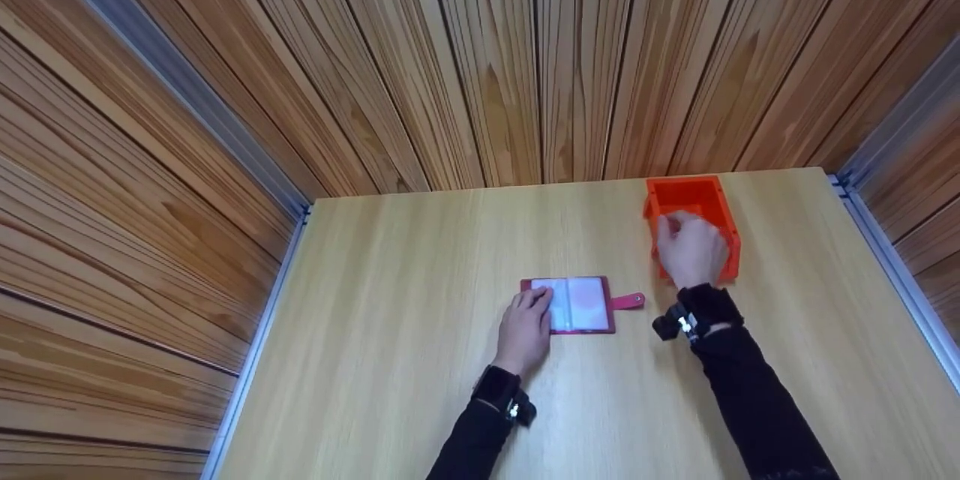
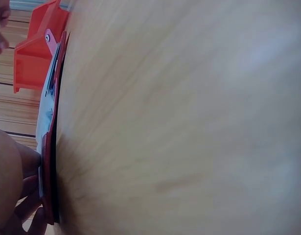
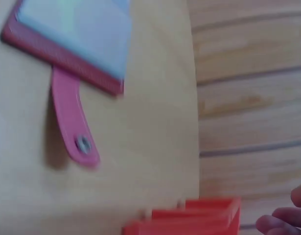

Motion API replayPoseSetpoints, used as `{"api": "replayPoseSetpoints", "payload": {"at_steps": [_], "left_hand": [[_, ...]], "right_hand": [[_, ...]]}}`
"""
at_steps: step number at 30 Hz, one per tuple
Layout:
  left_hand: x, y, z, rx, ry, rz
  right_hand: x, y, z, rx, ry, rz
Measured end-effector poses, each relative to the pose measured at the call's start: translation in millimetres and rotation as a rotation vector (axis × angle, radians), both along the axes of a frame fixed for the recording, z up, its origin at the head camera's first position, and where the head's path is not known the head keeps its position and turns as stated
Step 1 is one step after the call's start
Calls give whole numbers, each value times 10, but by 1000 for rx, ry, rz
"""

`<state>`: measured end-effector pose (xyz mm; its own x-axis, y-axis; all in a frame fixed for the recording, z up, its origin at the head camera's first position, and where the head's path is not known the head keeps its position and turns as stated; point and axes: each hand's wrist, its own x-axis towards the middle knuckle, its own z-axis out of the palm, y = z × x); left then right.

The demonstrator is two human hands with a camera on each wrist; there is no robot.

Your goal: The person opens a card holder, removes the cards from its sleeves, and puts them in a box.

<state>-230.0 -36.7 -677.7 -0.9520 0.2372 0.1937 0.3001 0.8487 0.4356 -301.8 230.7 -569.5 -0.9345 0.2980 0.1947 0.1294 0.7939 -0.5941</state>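
An open card holder (image 1: 589,304) with a dark red cover and clear sleeves lies on the table, its pink snap strap (image 1: 628,301) pointing right. My left hand (image 1: 523,330) rests its fingers on the left page and edge; the left wrist view shows those fingers against the cover's edge (image 2: 48,181). My right hand (image 1: 691,247) is over the orange bin (image 1: 729,229), fingers loosely bent. In the right wrist view a gap shows between its thumb and fingers (image 3: 272,224), with nothing visible there. The hand hides part of the bin's inside.
The light wooden table (image 1: 390,315) runs back to a wood-panelled wall (image 1: 487,75). The bin stands near the table's back right. Metal rails (image 1: 892,262) border the table at both sides. A dark wrist camera (image 1: 679,321) is strapped to each forearm.
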Motion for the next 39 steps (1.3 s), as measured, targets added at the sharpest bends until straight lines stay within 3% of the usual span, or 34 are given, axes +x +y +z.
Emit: {"api": "replayPoseSetpoints", "payload": {"at_steps": [4, 11, 16, 22, 32, 35, 39], "left_hand": [[5, -11, 2, 7, 21, 1], [13, 2, 5, 8, 46, -6], [10, 1, -10, 4, 38, -1], [9, -1, -6, 11, 28, -2], [8, 1, -3, 9, 29, -1], [17, -3, -6, 9, 54, -12], [8, -21, 1, 16, 61, -18]], "right_hand": [[197, -183, -63, -19, -18, 188], [428, -338, -401, 40, -210, 528], [486, -389, -618, 116, -259, 666], [488, -383, -787, 165, -201, 711], [455, -340, -878, 64, -151, 713], [454, -348, -884, 15, -129, 684], [444, -406, -846, -106, -155, 580]]}}
